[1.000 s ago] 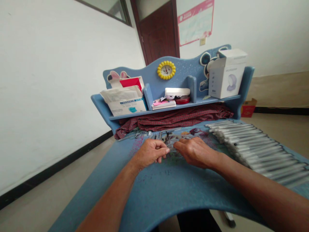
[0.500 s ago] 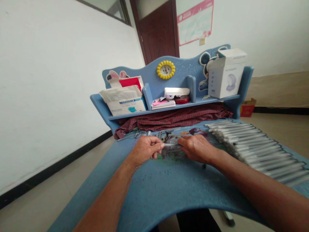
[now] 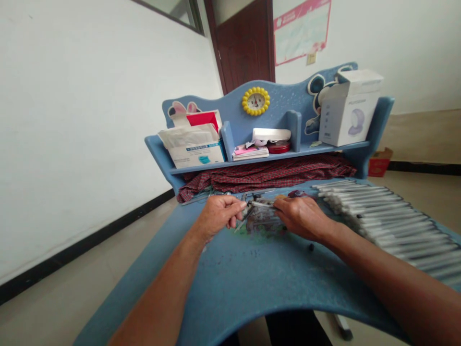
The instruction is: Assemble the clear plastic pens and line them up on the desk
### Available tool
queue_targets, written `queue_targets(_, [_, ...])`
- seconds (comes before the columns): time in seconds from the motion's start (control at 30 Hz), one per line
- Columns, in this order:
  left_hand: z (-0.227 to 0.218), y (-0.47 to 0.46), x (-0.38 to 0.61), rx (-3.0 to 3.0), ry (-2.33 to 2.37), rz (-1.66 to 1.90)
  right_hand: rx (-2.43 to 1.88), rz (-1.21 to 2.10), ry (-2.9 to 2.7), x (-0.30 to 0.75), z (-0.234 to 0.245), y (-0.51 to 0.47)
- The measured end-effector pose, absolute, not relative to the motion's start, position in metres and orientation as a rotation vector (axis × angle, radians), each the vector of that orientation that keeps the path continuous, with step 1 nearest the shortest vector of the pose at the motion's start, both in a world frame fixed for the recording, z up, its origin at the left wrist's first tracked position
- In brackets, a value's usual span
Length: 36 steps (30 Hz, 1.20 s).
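Both of my hands work at the middle of a blue desk [image 3: 252,283]. My left hand [image 3: 218,215] is closed in a pinch on a thin pen part [image 3: 241,222] that points down and toward me. My right hand [image 3: 300,217] is closed on a slim white pen tube [image 3: 262,204] whose free end reaches toward the left hand. Under and behind the hands lies a loose heap of small pen parts [image 3: 261,218]. A long row of finished grey-white pens [image 3: 385,218] lies side by side on the desk to the right of my right hand.
A red checked cloth [image 3: 266,175] lies under the desk's shelf [image 3: 270,157]. The shelf holds a box of masks [image 3: 196,153], booklets, a red tin and a white carton [image 3: 347,115]. A yellow clock [image 3: 255,101] hangs on the back panel. A small dark bit [image 3: 310,247] lies near my right wrist.
Both hands have moved a little further from me into the heap. The right hand has lifted a white tube and the left now pinches a thin part; the view shifted slightly.
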State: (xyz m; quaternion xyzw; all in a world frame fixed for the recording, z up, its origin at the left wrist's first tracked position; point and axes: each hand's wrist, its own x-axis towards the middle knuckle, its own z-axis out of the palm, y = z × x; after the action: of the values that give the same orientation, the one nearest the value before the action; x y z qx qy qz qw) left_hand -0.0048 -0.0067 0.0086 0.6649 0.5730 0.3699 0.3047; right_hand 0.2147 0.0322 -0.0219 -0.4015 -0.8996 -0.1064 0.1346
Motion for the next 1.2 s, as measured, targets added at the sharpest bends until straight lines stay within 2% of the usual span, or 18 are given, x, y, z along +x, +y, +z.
queue_targets(0.13, [0.011, -0.005, -0.017, 1.739, 1.645, 0.989, -1.211, -0.311, -2.577, 0.215, -0.021, 0.032])
queue_targets(0.6, [-0.006, 0.007, -0.049, 1.822, 1.998, 0.66, -1.213, -0.287, -2.556, 0.214, -0.022, 0.03])
queue_targets(1.2, [-0.009, 0.003, -0.024, 1.997, 1.8, 0.582, -1.239, -0.217, -2.52, 0.217, -0.021, 0.034])
